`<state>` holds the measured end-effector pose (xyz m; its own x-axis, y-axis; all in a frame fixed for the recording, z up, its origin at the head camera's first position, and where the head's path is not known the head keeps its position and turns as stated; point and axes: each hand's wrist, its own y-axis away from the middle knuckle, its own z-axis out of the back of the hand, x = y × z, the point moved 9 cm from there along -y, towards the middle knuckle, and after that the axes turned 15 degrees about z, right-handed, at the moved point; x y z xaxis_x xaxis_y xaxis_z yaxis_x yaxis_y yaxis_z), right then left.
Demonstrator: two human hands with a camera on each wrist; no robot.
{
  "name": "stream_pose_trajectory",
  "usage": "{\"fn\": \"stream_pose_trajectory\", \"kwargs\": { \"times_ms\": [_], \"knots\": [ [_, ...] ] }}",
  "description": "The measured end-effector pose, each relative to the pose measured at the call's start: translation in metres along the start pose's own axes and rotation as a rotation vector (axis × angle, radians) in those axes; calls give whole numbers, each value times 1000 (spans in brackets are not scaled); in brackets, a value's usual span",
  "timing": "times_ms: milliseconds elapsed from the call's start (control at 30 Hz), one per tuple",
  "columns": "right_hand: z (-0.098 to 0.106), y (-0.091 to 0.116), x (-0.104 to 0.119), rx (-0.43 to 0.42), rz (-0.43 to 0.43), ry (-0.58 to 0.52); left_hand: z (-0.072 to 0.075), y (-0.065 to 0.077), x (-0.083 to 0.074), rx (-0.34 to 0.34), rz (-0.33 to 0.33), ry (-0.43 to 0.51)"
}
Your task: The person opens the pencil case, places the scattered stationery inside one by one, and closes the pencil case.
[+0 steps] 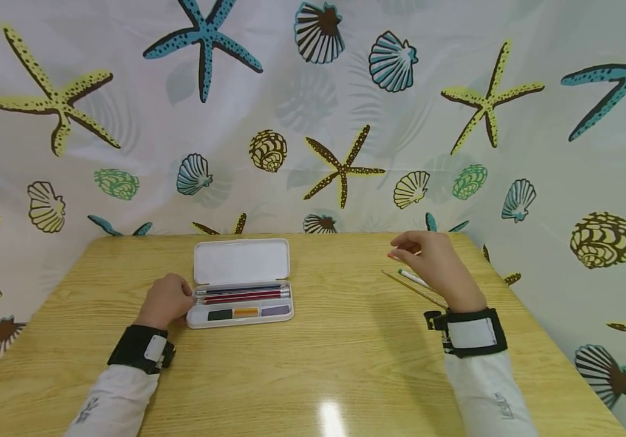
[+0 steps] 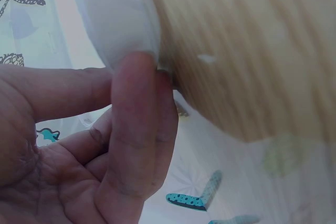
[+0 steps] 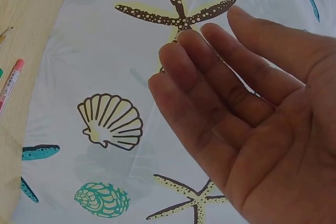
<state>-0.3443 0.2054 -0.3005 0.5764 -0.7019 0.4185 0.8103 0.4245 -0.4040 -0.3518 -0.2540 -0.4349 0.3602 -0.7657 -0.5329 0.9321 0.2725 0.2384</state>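
My left hand (image 1: 166, 298) pinches the left end of an open white pencil case (image 1: 241, 261) between thumb and fingers. Up close in the left wrist view, the fingertips press against the case's rounded white edge (image 2: 123, 19). Inside its tray lie several pencils (image 1: 244, 297), a dark block (image 1: 220, 315), an orange block (image 1: 245, 312) and a purple block (image 1: 275, 311). Over on the right, my right hand (image 1: 437, 264) hovers with relaxed fingers, holding nothing. Below it lie a green-tipped white pen (image 1: 413, 278), a pencil (image 1: 408, 285) and a red-capped pen (image 3: 11, 85), partly hidden.
The light wooden table (image 1: 313, 364) reaches back to a hanging white cloth (image 1: 258, 200) printed with starfish and shells. That cloth also runs along both sides. The case's lid stands folded back, away from me.
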Motion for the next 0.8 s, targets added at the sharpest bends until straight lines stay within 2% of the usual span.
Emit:
{"fn": "stream_pose_trajectory", "kwargs": {
  "times_ms": [500,633,800],
  "knots": [
    [-10,-4,-17,42,-16,42,-1,-1,1,5,1,0],
    [-17,-1,-31,72,-54,76,-1,-2,1,5,0,1],
    [-31,8,-54,148,-154,131,-2,-2,0,7,0,-4]
  ]
}}
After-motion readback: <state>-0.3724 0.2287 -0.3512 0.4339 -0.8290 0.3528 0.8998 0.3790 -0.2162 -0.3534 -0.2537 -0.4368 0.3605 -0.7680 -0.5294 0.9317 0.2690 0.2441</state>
